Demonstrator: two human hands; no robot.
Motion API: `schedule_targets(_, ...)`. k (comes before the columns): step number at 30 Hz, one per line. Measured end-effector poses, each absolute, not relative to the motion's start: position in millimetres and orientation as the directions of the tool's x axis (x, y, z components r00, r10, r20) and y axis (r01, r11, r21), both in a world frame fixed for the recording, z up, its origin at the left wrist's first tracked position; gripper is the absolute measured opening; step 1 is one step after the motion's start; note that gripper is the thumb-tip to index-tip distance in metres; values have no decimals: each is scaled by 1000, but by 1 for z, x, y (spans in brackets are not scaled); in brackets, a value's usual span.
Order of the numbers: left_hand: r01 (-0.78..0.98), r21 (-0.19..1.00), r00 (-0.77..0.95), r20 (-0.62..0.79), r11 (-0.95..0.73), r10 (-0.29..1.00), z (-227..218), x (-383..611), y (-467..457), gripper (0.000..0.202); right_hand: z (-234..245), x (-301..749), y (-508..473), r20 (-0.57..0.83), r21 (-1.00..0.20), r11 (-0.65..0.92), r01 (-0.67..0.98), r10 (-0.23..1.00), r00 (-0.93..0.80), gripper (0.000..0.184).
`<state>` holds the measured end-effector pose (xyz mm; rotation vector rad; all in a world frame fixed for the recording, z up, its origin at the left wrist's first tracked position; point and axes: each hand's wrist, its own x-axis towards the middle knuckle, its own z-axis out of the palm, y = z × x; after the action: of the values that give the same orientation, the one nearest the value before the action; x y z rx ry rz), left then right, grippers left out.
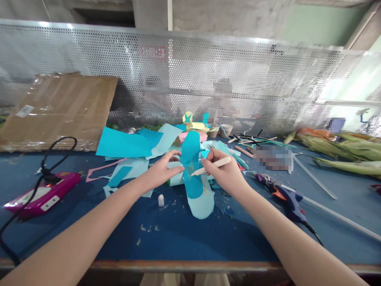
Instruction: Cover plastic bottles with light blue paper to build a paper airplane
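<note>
My right hand [222, 169] grips a white marker pen [218, 162], its tip at the middle of a bright blue round-ended paper strip [192, 186]. Beneath the strip is a longer, light blue paper piece [202, 206], also with a rounded end. Together they look like the wing of a paper model airplane, lying across a pale rolled body [177, 180] that is mostly hidden. My left hand [166, 169] closes around the left side of this model, thumb against the strip's edge. A small white cap [161, 200] stands on the blue table in front of my left hand.
Blue paper sheets [125, 142] and offcuts lie left and behind. A purple power strip [47, 192] with a black cord is at left, a glue gun [290, 200] at right. Behind are a yellow paper airplane [195, 126], cardboard [59, 111] and corn husks [345, 151].
</note>
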<state>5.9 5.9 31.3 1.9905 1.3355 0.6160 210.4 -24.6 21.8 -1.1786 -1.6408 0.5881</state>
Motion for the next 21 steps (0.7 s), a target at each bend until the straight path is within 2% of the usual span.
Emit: schedule_targets(21, 619, 734, 374, 39, -280, 927, 29, 5, 9, 59, 19, 211, -23, 433, -816, 415, 403, 900, -50, 23)
